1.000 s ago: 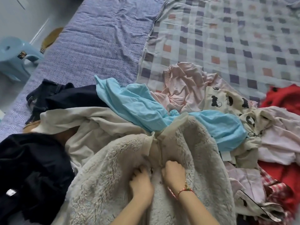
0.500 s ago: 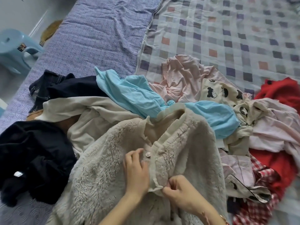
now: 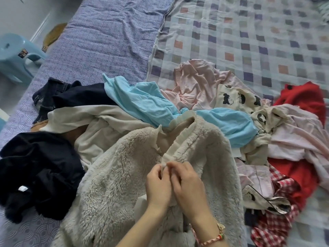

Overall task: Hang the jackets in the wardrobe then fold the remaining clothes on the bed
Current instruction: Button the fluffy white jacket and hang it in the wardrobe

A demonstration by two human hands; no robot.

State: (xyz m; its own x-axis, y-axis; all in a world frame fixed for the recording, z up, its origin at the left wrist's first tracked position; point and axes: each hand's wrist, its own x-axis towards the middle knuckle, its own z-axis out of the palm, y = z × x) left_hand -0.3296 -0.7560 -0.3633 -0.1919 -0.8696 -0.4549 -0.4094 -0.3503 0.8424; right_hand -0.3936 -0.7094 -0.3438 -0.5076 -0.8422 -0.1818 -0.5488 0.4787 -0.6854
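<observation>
Where the fingers meet: left hand (image 3: 158, 186) and right hand (image 3: 188, 186) come together fingertip to fingertip over a cream, shaggy fleece jacket (image 3: 115, 184), which lies spread directly beneath and around them.
Left fingers (image 3: 156, 172): curled, pinching the lower end of the jacket's ribbed front edge (image 3: 176, 148).
Right fingers (image 3: 175, 166): curled, pinching the same edge from the opposite side, touching the left fingertips.
Right wrist: red braided bracelet (image 3: 213, 239) with a small gold charm.
Beyond the fingertips: light-blue thin cotton garment (image 3: 151, 102) touching the jacket's collar; past it, a pale pink crumpled top (image 3: 195, 81) and a cream garment printed with black cartoon heads (image 3: 236, 100).
Left of the fingers: plain cream sweatshirt (image 3: 99, 118), then a black bundled garment (image 3: 35, 166) and dark denim jeans (image 3: 71, 95).
Right of the fingers: red knit garment (image 3: 302, 98) and red-and-white checked cloth (image 3: 272, 225).
Underlay: purple patterned bed sheet (image 3: 106, 41) and pastel checked quilt (image 3: 249, 32).
Far left of the fingers: pale blue plastic stool (image 3: 14, 54), off the bed.
</observation>
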